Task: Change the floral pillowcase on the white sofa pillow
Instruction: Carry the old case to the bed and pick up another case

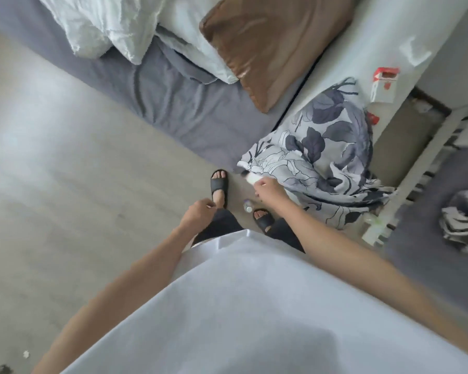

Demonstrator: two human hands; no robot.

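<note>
Floral pillowcase (322,152) draped over sofa arm (343,74), hanging just beyond right hand (268,188), fingers pinched on white pillow corner (252,179) at its lower edge, left hand (197,213) loosely curled, empty, apart.

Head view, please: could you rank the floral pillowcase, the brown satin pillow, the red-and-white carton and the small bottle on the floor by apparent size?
1. Floral pillowcase, nearer the camera
2. Brown satin pillow, fairly close
3. Red-and-white carton
4. Small bottle
</note>
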